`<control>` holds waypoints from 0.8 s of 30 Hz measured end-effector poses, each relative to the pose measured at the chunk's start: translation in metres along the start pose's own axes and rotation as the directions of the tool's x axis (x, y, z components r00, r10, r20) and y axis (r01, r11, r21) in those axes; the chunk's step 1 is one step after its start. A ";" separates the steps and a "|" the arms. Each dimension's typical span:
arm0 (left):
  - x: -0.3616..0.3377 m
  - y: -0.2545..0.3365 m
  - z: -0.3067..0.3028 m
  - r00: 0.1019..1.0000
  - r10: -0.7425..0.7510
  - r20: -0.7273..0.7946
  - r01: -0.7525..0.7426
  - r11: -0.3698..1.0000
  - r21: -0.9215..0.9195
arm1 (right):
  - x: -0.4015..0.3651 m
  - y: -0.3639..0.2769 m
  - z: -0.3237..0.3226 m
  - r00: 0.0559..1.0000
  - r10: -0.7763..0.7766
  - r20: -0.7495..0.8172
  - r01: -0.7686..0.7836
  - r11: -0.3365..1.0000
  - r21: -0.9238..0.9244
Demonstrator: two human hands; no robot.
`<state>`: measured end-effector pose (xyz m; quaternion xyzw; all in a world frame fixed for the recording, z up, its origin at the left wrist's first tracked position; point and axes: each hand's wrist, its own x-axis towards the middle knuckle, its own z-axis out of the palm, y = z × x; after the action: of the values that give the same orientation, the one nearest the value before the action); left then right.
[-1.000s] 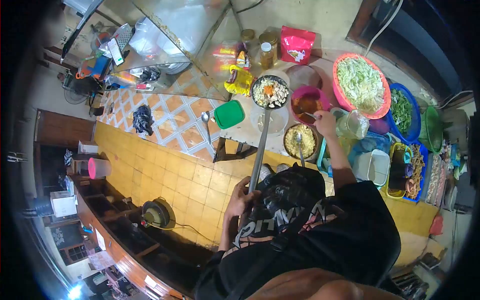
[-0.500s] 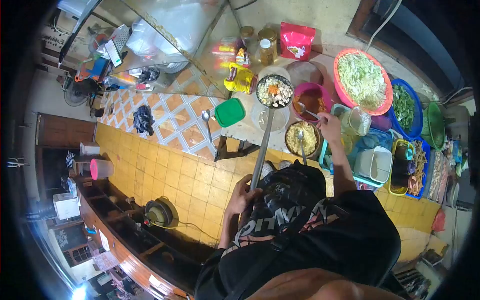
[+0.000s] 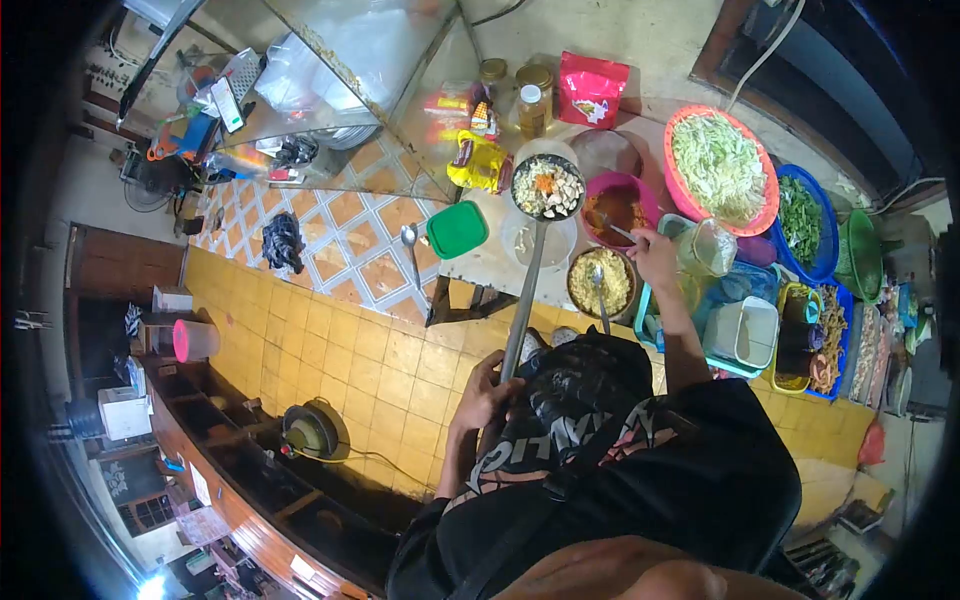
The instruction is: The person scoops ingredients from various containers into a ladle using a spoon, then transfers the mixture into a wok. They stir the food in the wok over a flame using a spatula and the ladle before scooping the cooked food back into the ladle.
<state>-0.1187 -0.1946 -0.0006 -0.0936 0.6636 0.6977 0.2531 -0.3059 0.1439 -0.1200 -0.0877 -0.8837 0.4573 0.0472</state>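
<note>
Grey long-handled pan (image 3: 533, 262), likely stiff and front-heavy with chopped food (image 3: 548, 186), is sitting just beside the pink bowl (image 3: 649, 202), the left hand (image 3: 484, 393) gripping well down its handle (image 3: 523, 318), the right hand (image 3: 654, 258) holding a light, possibly sauce-slick spoon (image 3: 622, 234), best pinched high.

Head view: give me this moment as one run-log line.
left grip: holding long-handled pan with chopped food | right grip: holding spoon inside pink bowl of reddish sauce

No whole word legible
Pale capitals (image 3: 520, 452) cross the black shirt (image 3: 660, 500), broken by folds; print on the red pouch (image 3: 593, 88) and yellow packet (image 3: 478, 162) is too small.
</note>
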 end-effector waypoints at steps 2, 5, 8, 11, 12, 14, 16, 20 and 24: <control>0.000 -0.003 -0.001 1.000 0.012 -0.020 -0.012 1.000 0.010 | 0.001 0.002 0.004 0.996 -0.087 0.013 0.088 0.989 -0.122; -0.001 -0.003 0.001 0.999 -0.012 -0.036 0.011 1.000 -0.028 | 0.003 0.004 0.009 0.999 -0.034 0.041 0.039 0.993 -0.111; -0.002 -0.003 0.001 0.999 -0.025 -0.028 0.024 0.999 -0.033 | 0.002 0.004 0.008 0.999 -0.038 0.029 0.041 0.995 -0.092; -0.003 -0.005 0.001 0.999 -0.021 -0.032 0.019 0.998 -0.068 | 0.003 0.002 0.008 0.998 -0.002 0.068 0.005 0.999 -0.049; -0.003 -0.004 0.002 0.999 -0.019 -0.038 0.016 0.997 -0.070 | 0.003 0.004 0.009 0.998 -0.019 0.056 0.024 0.996 -0.089; -0.004 -0.002 0.004 0.998 -0.053 -0.031 0.049 0.993 -0.111 | 0.003 0.002 0.011 0.998 -0.039 0.049 0.046 0.991 -0.130; -0.004 -0.009 0.004 0.999 -0.031 -0.041 0.027 0.994 -0.102 | 0.001 -0.006 0.010 0.992 -0.124 0.021 0.125 0.949 -0.291; -0.007 -0.007 0.009 0.998 -0.013 -0.067 0.005 0.993 -0.115 | 0.003 -0.015 0.003 0.969 -0.191 0.160 0.246 0.835 -0.492; -0.013 -0.008 0.010 0.998 -0.031 -0.047 0.023 0.985 -0.171 | 0.014 -0.011 -0.003 0.894 -0.443 -0.067 0.343 0.773 -0.534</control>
<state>-0.1018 -0.1878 -0.0010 -0.1411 0.6062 0.7459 0.2372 -0.3206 0.1425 -0.1094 0.0475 -0.9624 0.1769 0.2007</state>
